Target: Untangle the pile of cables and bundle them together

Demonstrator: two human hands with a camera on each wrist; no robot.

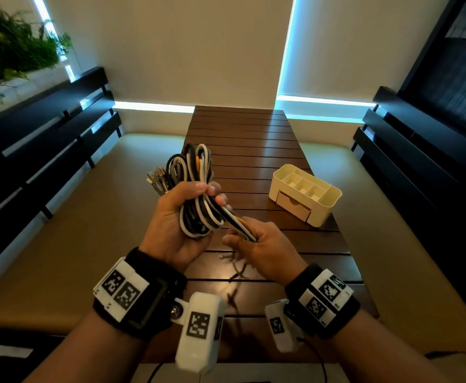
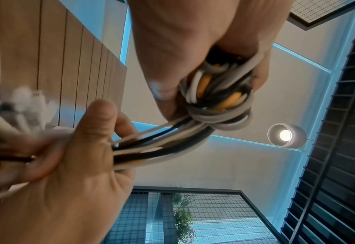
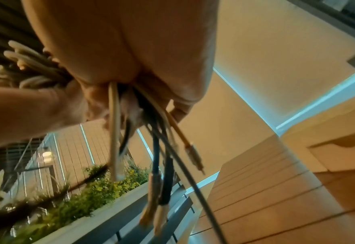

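Note:
A coiled bundle of black, white and orange cables [image 1: 195, 189] is held up over the wooden table [image 1: 256, 134]. My left hand [image 1: 198, 194] grips the coil around its middle, loops sticking out above and below the fist. The loose cable ends [image 1: 242, 225] run down and right into my right hand [image 1: 249, 239], which grips them together. In the left wrist view the coil [image 2: 218, 95] sits in the left hand's fingers and the strands [image 2: 162, 145] stretch to the right hand [image 2: 84, 148]. In the right wrist view the plug ends [image 3: 162, 165] dangle below the right hand's fist.
A cream desk organiser [image 1: 305, 193] with compartments and a small drawer stands on the table to the right of my hands. Dark slatted benches [image 1: 46, 150] line both sides. A planter with green plants [image 1: 13, 51] sits at the far left.

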